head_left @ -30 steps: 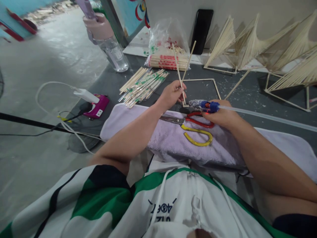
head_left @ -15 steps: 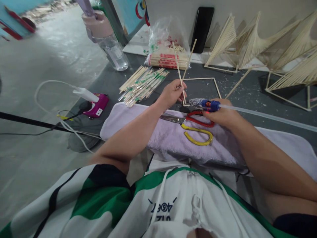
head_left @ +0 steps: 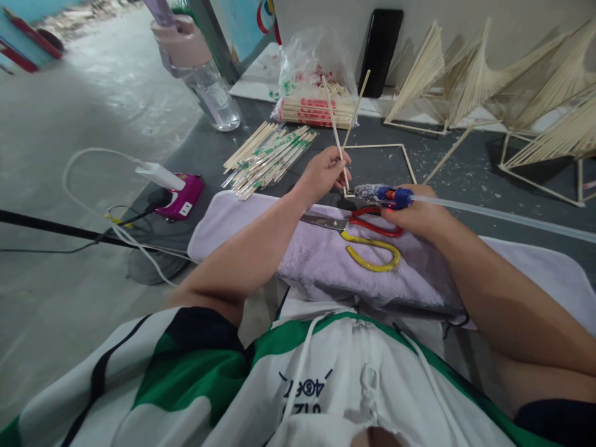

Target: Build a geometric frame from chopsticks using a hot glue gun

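My left hand (head_left: 328, 169) pinches a thin wooden stick (head_left: 332, 112) that stands tilted, its lower end at the near-left corner of a stick frame (head_left: 372, 146) on the table. A second stick (head_left: 358, 105) leans up from the frame's far-left corner. My right hand (head_left: 414, 208) is wrapped round a blue glue gun (head_left: 395, 197), whose whitish, crusted nozzle points left at the foot of the held stick. A clear glue stick (head_left: 488, 215) runs out of its back to the right. Scissors (head_left: 372, 239) with red and yellow handles lie just below, on a lilac towel (head_left: 298, 261).
Wrapped chopsticks (head_left: 274, 161) and a bagged bundle (head_left: 316, 112) lie to the left and behind. A bottle (head_left: 209, 81) and a pink power strip (head_left: 184, 195) with cables stand left. A phone (head_left: 380, 53) leans on the wall; stick structures (head_left: 484, 81) fill the back right.
The glue gun's tip has shifted very slightly left, against the foot of the held stick. Both hands otherwise keep their places; the view has tilted a little.
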